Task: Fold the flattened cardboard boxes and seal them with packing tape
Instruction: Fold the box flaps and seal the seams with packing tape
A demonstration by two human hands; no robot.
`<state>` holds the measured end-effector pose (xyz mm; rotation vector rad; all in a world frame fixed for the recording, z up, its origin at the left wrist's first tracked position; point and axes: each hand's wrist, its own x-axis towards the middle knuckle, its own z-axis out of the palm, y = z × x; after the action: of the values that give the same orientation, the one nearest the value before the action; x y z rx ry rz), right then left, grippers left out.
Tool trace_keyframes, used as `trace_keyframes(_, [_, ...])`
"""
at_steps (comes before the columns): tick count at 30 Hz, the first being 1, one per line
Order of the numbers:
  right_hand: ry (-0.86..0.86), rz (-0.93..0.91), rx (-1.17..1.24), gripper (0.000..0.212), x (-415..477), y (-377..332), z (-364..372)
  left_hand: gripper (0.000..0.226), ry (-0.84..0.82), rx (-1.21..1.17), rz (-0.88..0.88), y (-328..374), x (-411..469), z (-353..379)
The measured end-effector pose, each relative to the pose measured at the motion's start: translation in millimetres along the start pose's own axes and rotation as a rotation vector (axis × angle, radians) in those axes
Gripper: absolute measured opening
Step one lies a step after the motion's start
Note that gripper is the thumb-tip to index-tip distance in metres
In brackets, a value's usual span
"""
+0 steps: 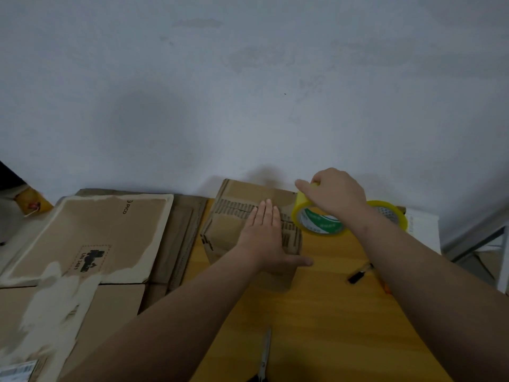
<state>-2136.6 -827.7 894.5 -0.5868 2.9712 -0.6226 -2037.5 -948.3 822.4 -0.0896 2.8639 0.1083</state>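
Note:
A small folded cardboard box (pixel 234 205) stands on the yellow wooden table (pixel 325 299) against the wall. My left hand (pixel 265 235) lies flat on its top with straight fingers, pressing the closed flaps down. My right hand (pixel 334 194) grips a yellow roll of packing tape (pixel 314 219) at the box's right top edge, its fingers curled over the roll's rim. Whether a strip of tape runs onto the box I cannot tell.
A second yellow tape roll (pixel 391 213) lies behind my right wrist. Flattened cardboard boxes (pixel 91 232) are stacked at the left. A dark marker (pixel 358 275) lies on the table to the right, a knife-like tool (pixel 265 351) near the front edge. A white wall (pixel 248 92) is directly behind.

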Motion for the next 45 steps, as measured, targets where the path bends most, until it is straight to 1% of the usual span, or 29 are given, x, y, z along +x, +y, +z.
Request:
trace_keyframes(2, [-0.017, -0.021, 0.042, 0.046, -1, -2, -4, 0.124, 0.033, -0.040, -0.030, 4, 3, 3])
trace_keyframes(3, [-0.038, -0.038, 0.066, 0.046, -1, -3, -6, 0.120, 0.045, -0.046, -0.017, -1, 4, 2])
trace_keyframes(6, [-0.091, -0.102, 0.092, 0.048, -2, -9, -7, 0.116, 0.019, -0.009, 0.076, -25, 4, -6])
trace_keyframes(9, [-0.089, -0.106, 0.088, 0.050, -7, -19, -2, 0.116, -0.020, 0.010, 0.144, -43, 4, -10])
trace_keyframes(14, [-0.103, 0.025, 0.044, 0.051, -31, -1, 2, 0.115, -0.051, 0.049, 0.213, -52, 6, -14])
trace_keyframes(17, [-0.112, 0.127, 0.074, 0.049, -56, 14, 25, 0.113, -0.075, 0.077, 0.251, -54, 8, -15])
trace_keyframes(19, [-0.114, 0.159, 0.094, 0.049, -67, 17, 45, 0.112, -0.093, 0.086, 0.264, -54, 9, -17])
trace_keyframes(21, [-0.092, 0.170, 0.160, 0.048, -73, 18, 61, 0.111, -0.115, 0.101, 0.273, -55, 10, -20])
trace_keyframes(24, [-0.053, 0.181, 0.212, 0.041, -80, 15, 78, 0.107, -0.136, 0.145, 0.295, -55, 13, -24])
trace_keyframes(30, [0.030, 0.206, 0.354, 0.034, -92, 12, 80, 0.086, -0.133, 0.199, 0.361, -63, 11, -21])
trace_keyframes(33, [0.091, 0.146, 0.430, 0.019, -100, 3, 67, 0.087, -0.139, 0.224, 0.392, -68, 9, -22])
trace_keyframes(36, [0.132, 0.132, 0.445, 0.016, -97, 4, 59, 0.091, -0.139, 0.198, 0.394, -71, 10, -23])
trace_keyframes(39, [0.079, 0.148, 0.440, 0.016, -95, 11, 69, 0.093, -0.139, 0.196, 0.380, -73, 11, -24])
trace_keyframes(43, [-0.108, 0.246, 0.556, 0.018, -97, 14, 91, 0.084, -0.134, 0.247, 0.388, -65, 10, -27])
trace_keyframes(44, [-0.133, 0.246, 0.544, 0.019, -97, 15, 93, 0.082, -0.134, 0.260, 0.386, -65, 9, -29])
trace_keyframes(45, [-0.108, 0.216, 0.489, 0.018, -95, 15, 92, 0.081, -0.132, 0.280, 0.383, -65, 8, -30])
